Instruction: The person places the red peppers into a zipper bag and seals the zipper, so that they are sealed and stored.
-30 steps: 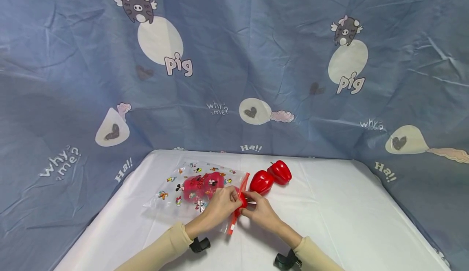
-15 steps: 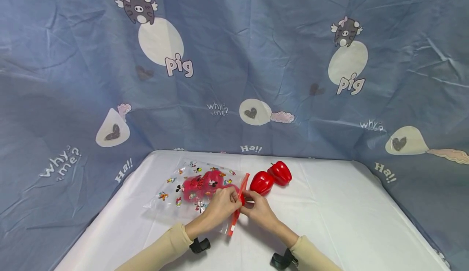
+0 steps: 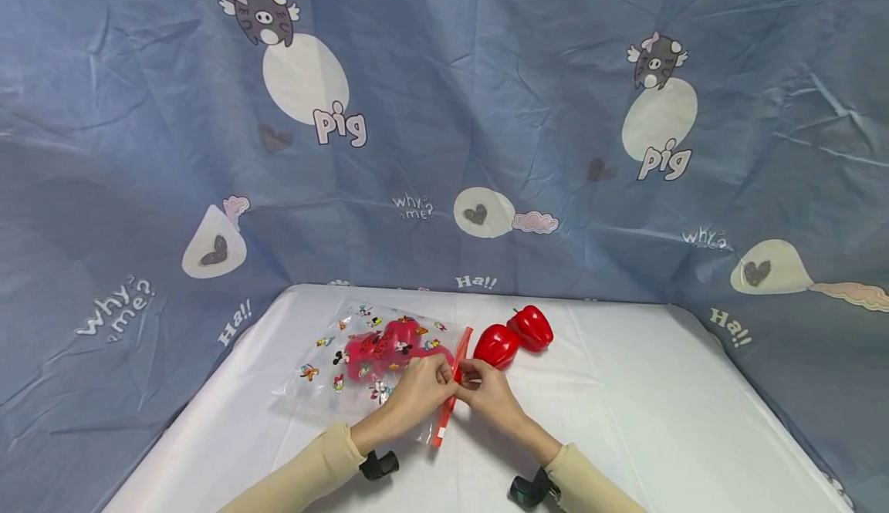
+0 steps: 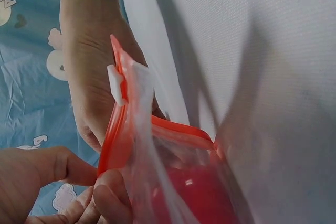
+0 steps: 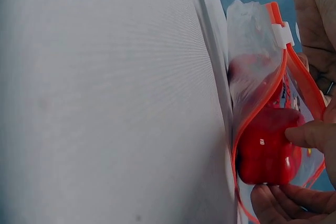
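A clear zip bag (image 3: 295, 401) with cartoon prints and an orange-red zip rim lies on the table. Through its plastic show red bell peppers (image 3: 399, 338). My left hand (image 3: 425, 382) pinches the upper edge of the bag's mouth, holding it apart from the lower edge, as the left wrist view shows. At the mouth, my right hand (image 3: 495, 396) holds another red bell pepper (image 5: 268, 150), thumb on one side and fingers under it; most of that pepper is inside the rim. The white slider (image 5: 282, 35) sits at one end of the zip.
Two more glossy red bell peppers (image 3: 496, 345) lie touching each other just beyond my right hand. A white cloth (image 3: 625, 397) covers the table. Behind it hangs a blue curtain (image 3: 430, 112) with pig prints. Black wrist mounts (image 3: 378, 464) hang under both forearms.
My right hand has moved slightly left, pushing the bell pepper deeper into the bag's mouth. Less of it shows outside the rim. My left hand has stayed in place.
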The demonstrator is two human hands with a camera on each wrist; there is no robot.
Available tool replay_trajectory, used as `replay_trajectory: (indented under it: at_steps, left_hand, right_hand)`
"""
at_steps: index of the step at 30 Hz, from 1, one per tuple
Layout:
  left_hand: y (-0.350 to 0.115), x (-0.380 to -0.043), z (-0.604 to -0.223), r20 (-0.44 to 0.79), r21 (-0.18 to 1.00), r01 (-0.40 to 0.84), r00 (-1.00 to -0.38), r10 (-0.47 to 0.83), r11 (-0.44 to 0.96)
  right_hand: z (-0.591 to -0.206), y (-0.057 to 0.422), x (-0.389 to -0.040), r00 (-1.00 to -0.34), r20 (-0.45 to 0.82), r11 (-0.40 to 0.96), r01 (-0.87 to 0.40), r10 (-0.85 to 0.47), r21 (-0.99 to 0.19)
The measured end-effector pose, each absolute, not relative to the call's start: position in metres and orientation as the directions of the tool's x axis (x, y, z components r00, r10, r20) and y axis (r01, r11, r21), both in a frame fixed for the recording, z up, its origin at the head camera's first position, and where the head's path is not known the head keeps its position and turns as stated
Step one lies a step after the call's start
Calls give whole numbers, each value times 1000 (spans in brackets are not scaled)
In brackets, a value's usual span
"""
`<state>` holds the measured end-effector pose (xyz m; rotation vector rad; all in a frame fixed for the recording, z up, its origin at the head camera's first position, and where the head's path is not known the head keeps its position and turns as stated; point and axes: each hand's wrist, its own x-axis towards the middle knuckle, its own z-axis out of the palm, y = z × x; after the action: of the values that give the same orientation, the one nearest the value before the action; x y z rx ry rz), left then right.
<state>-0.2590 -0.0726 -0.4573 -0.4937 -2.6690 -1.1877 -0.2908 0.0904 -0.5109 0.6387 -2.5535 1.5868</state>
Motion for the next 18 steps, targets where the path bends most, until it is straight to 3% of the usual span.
replay_trajectory:
  at_steps: [18]
  left_hand:
    - [-71, -259, -459, 291, 681, 370, -929, 230, 632]
  right_hand:
    - [-513, 83, -295, -908, 301, 367, -397, -292, -841]
